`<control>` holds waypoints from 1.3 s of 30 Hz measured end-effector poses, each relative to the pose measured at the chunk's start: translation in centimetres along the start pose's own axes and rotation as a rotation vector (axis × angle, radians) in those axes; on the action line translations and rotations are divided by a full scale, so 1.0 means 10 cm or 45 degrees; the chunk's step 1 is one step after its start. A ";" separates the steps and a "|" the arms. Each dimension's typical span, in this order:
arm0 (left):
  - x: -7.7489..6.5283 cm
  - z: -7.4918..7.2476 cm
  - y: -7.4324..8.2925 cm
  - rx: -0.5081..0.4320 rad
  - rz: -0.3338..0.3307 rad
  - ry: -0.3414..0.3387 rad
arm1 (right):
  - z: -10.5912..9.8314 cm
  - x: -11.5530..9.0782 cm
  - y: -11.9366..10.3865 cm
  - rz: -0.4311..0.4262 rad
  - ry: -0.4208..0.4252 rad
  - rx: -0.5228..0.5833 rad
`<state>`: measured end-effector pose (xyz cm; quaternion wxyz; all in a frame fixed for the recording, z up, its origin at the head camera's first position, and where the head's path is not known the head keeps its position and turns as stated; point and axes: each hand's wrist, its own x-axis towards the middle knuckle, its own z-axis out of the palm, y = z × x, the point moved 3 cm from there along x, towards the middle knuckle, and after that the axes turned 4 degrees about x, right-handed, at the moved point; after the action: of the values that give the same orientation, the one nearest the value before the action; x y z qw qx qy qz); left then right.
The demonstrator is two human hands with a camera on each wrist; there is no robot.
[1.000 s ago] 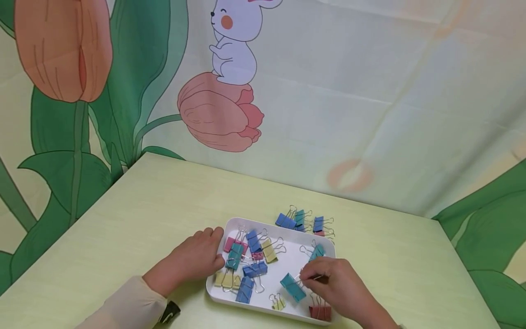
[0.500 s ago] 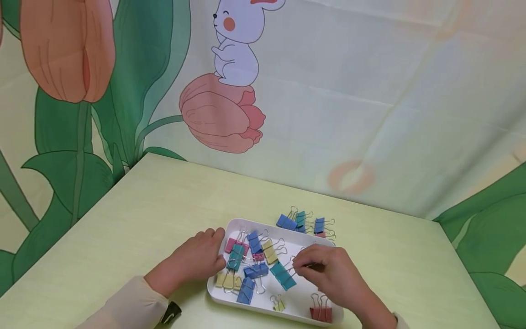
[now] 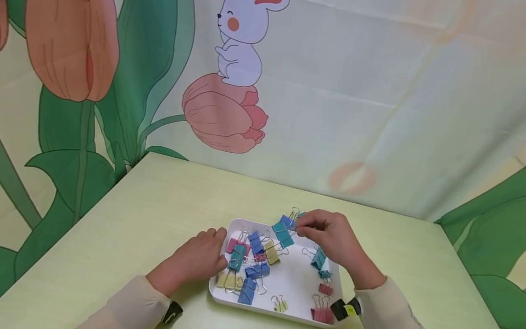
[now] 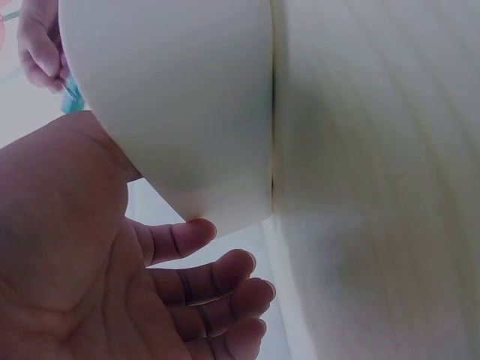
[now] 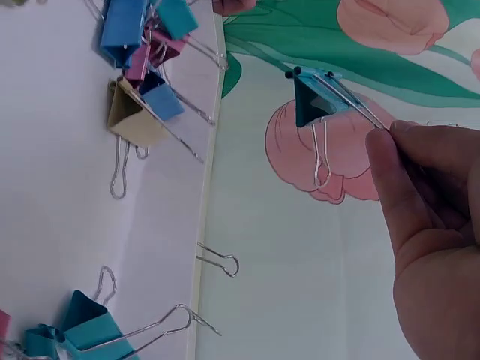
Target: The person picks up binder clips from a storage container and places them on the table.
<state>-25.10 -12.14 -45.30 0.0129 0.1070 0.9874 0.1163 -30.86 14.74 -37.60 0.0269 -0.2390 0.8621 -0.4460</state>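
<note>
My right hand [image 3: 334, 237] pinches a teal binder clip [image 3: 283, 235] by one wire handle, between thumb and index finger. The clip is raised over the far side of a white tray [image 3: 296, 274]; its other handle hangs down in the right wrist view, where the clip's body [image 5: 319, 97] shows. At the tray's left end, my left hand [image 3: 195, 258] rests against the wall, its fingers loosely bent in the left wrist view. Inside the tray, blue, pink, teal and yellow binder clips cluster at the left, including a yellow clip [image 3: 271, 252].
Along the tray's right side lie a teal clip [image 3: 318, 258] and a red clip [image 3: 322, 315]. A small yellow clip [image 3: 280, 303] sits near the front wall. Behind the tray, a blue clip [image 3: 287, 222] lies on the table [image 3: 181, 196], partly covered. A printed cloth [image 3: 304, 119] hangs behind.
My right hand has carried the teal clip up and away, from low over the tray to its far rim, uncovering the clips at the right. The left hand stays at the tray's left end.
</note>
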 end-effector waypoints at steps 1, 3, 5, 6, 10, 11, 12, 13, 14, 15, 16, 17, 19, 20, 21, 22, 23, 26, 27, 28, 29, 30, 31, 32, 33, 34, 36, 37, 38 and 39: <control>0.00 0.00 0.00 -0.002 0.001 0.000 | 0.00 0.04 0.02 0.010 0.006 0.003; 0.00 -0.01 0.00 -0.004 0.004 0.003 | 0.00 0.12 0.05 0.019 0.013 0.016; 0.00 -0.01 0.00 -0.006 0.000 -0.003 | 0.01 0.19 0.07 0.028 0.021 0.024; 0.00 -0.01 0.00 -0.008 -0.003 -0.008 | 0.01 0.22 0.09 0.033 0.025 0.027; 0.00 -0.01 0.00 -0.007 -0.012 -0.019 | 0.02 0.35 0.14 0.039 0.055 -0.004; 0.00 -0.01 -0.01 -0.008 -0.011 -0.019 | 0.02 0.37 0.15 0.045 0.063 -0.011; 0.00 -0.01 -0.01 -0.010 -0.011 -0.019 | 0.02 0.40 0.17 0.056 0.069 -0.015; 0.00 0.00 -0.01 -0.011 -0.009 -0.018 | 0.03 0.43 0.18 0.063 0.074 -0.017; 0.01 0.00 -0.01 -0.013 -0.007 -0.019 | 0.03 0.44 0.20 0.072 0.077 -0.020; 0.01 0.00 -0.01 -0.015 -0.007 -0.020 | 0.03 0.46 0.22 0.080 0.081 -0.021; 0.01 0.00 -0.01 -0.016 -0.008 -0.023 | 0.04 0.48 0.24 0.086 0.084 -0.026; 0.01 0.00 -0.01 -0.018 -0.009 -0.024 | 0.04 0.50 0.26 0.096 0.090 -0.028; 0.01 0.01 -0.01 -0.016 -0.013 -0.025 | 0.06 0.53 0.29 0.108 0.099 -0.043; 0.01 0.00 -0.01 -0.016 -0.016 -0.024 | 0.06 0.55 0.30 0.111 0.102 -0.054; 0.01 0.00 -0.01 -0.018 -0.018 -0.023 | 0.07 0.56 0.32 0.117 0.107 -0.062; 0.00 0.00 -0.01 -0.018 -0.019 -0.022 | 0.07 0.58 0.33 0.121 0.109 -0.070; 0.00 0.00 -0.01 -0.018 -0.020 -0.021 | 0.08 0.60 0.34 0.126 0.111 -0.070; 0.00 0.00 -0.02 -0.020 -0.017 -0.023 | 0.10 0.63 0.37 0.141 0.106 -0.090; 0.00 0.00 -0.02 -0.022 -0.014 -0.024 | 0.11 0.64 0.38 0.149 0.103 -0.093; 0.00 0.00 -0.02 -0.022 -0.011 -0.023 | 0.12 0.65 0.40 0.157 0.100 -0.099; 0.00 0.00 -0.02 -0.022 -0.008 -0.023 | 0.12 0.66 0.41 0.164 0.096 -0.107; 0.00 0.00 -0.03 -0.021 -0.006 -0.022 | 0.13 0.67 0.42 0.171 0.093 -0.119; 0.00 0.01 -0.03 -0.021 -0.004 -0.020 | 0.14 0.67 0.43 0.178 0.089 -0.127; 0.00 0.01 -0.03 -0.020 -0.004 -0.018 | 0.14 0.68 0.44 0.184 0.087 -0.132; 0.00 0.01 -0.03 -0.021 -0.003 -0.016 | 0.15 0.69 0.45 0.185 0.085 -0.138; 0.00 0.01 -0.04 -0.018 -0.003 -0.014 | 0.15 0.70 0.45 0.185 0.083 -0.141; 0.00 0.02 -0.04 -0.017 -0.003 -0.013 | 0.16 0.71 0.46 0.183 0.081 -0.144; 0.00 0.01 -0.04 -0.017 -0.004 -0.012 | 0.17 0.72 0.46 0.181 0.081 -0.146; -0.01 0.01 -0.04 -0.018 -0.004 -0.011 | 0.18 0.73 0.46 0.174 0.080 -0.151; -0.01 0.01 -0.05 -0.017 -0.004 -0.010 | 0.19 0.74 0.46 0.169 0.081 -0.156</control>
<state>-25.12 -12.56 -45.49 0.0177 0.1056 0.9867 0.1226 -38.73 12.31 -41.10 0.0142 -0.1683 0.9020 -0.3972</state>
